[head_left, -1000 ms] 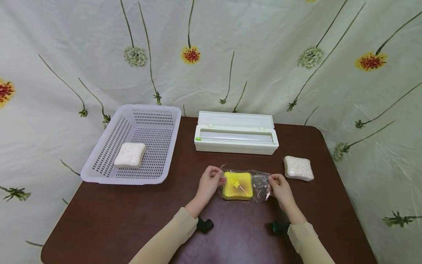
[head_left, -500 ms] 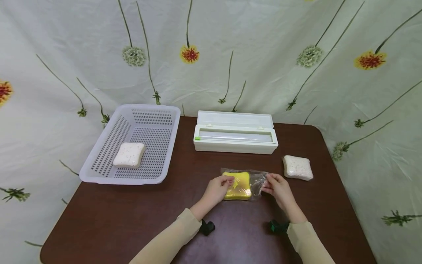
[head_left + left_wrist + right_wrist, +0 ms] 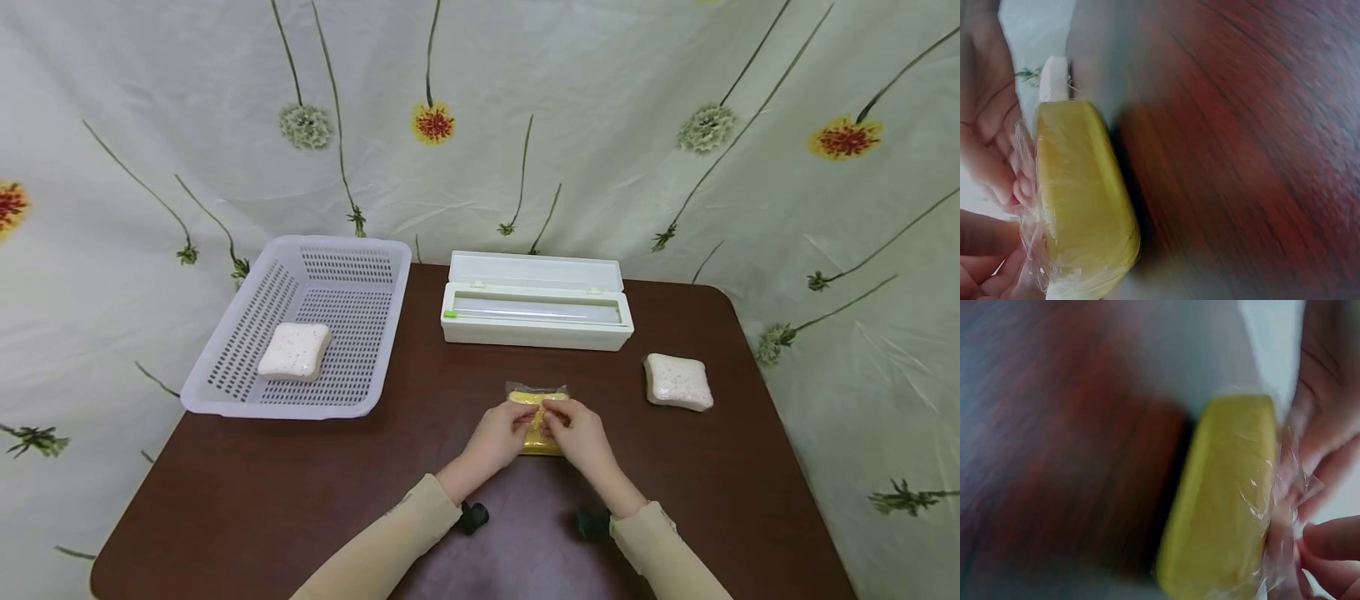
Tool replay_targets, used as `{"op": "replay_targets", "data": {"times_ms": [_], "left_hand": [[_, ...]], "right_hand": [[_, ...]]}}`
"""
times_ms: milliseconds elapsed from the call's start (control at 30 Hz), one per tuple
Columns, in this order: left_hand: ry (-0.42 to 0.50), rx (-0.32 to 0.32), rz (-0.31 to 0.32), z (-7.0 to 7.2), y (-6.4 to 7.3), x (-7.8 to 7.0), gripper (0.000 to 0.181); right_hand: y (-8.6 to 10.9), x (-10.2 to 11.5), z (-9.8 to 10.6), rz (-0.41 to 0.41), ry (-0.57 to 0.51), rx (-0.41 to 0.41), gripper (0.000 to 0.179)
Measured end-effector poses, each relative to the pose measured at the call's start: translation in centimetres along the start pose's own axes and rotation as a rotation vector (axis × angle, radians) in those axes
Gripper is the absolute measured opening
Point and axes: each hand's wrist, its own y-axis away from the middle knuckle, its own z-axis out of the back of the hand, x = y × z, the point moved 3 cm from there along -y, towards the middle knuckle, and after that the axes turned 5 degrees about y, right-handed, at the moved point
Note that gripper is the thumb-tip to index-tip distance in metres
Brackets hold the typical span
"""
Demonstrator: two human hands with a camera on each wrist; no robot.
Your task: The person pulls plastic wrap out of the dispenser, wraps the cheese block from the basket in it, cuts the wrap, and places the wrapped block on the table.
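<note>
A yellow block shaped like a bread slice [image 3: 542, 447], wrapped in clear cling film [image 3: 536, 387], sits on the table in front of me. My left hand [image 3: 495, 437] pinches the film over the block's top from the left. From the right, my right hand [image 3: 581, 433] pinches the other end, and the fingertips of both hands almost meet. The left wrist view shows the yellow block [image 3: 1085, 200] side-on, film gathered at the fingers. In the right wrist view, crumpled film [image 3: 1291, 500] bunches along its top beside my right hand [image 3: 1335, 556]. Hands hide much of the top.
A white cling film dispenser [image 3: 536, 336], lid up, stands behind the block. To the left is a perforated plastic basket [image 3: 367, 358] holding a white bread-shaped block [image 3: 295, 352]. Another white wrapped block [image 3: 678, 382] lies at the right. A flowered curtain [image 3: 480, 125] hangs behind the brown table [image 3: 300, 500].
My left hand has moved right with its film end, onto the yellow block. The right hand then brought the long right end of film leftward over the top, drawing both hands together.
</note>
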Motion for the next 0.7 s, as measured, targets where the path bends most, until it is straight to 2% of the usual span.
{"op": "replay_targets", "data": {"times_ms": [100, 133, 300, 400, 500, 633, 700], "left_hand": [[-0.123, -0.031, -0.073, -0.3, 0.2, -0.2, 0.029], [-0.157, -0.047, -0.094, -0.4, 0.2, -0.2, 0.03], [-0.279, -0.124, -0.15, -0.7, 0.6, -0.2, 0.031], [-0.314, -0.134, -0.172, -0.6, 0.5, 0.0, 0.029], [-0.276, -0.109, -0.186, 0.1, 0.5, 0.5, 0.028], [-0.206, -0.075, -0.22, 2.1, 0.3, 1.6, 0.031], [-0.242, -0.038, -0.26, 3.0, 0.2, 2.2, 0.039]], "right_hand": [[0.7, 0.7, -0.4, 0.18, 0.316, -0.079, 0.026], [0.8, 0.8, -0.5, 0.229, 0.38, -0.099, 0.027], [1.0, 0.7, -0.7, 0.396, 0.525, -0.175, 0.028], [0.9, 0.1, -0.4, 0.454, 0.547, -0.196, 0.03], [0.9, -0.8, 0.6, 0.487, 0.482, -0.213, 0.026], [1.0, -2.2, 2.6, 0.559, 0.366, -0.246, 0.025], [1.2, -2.7, 3.4, 0.613, 0.385, -0.218, 0.035]]}}
